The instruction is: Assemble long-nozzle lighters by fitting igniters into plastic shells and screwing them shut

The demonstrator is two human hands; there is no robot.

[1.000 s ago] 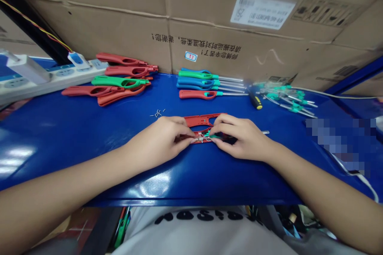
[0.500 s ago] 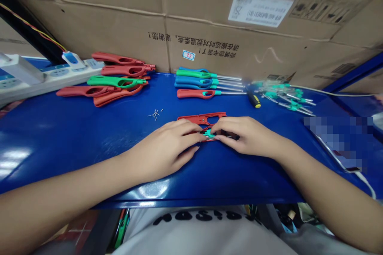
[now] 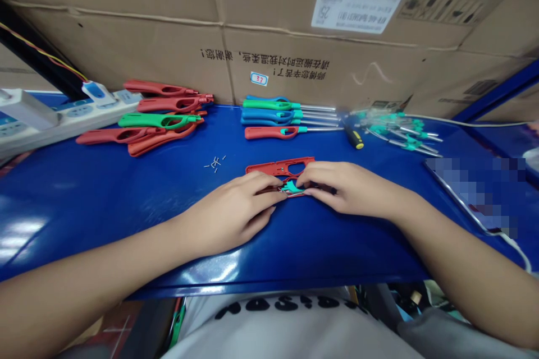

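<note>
On the blue table before me lies a red lighter handle half with a green trigger piece and thin metal parts set in it. My left hand pinches its left end, fingers closed and covering much of it. From the other side my right hand grips the right end, thumb and forefinger beside the green piece; its far end is hidden under the fingers. Just behind lies a second, bare red handle half, apart from the first. Small screws are scattered to the left.
Red, orange and green handles are piled at the back left beside a white power strip. Assembled lighters lie mid-back, near a screwdriver and green-and-metal rods. A phone lies right. A cardboard box stands behind.
The view has shifted slightly. Both hands stay at the red handle half, and the fingertips have moved only a little around the green trigger piece.
</note>
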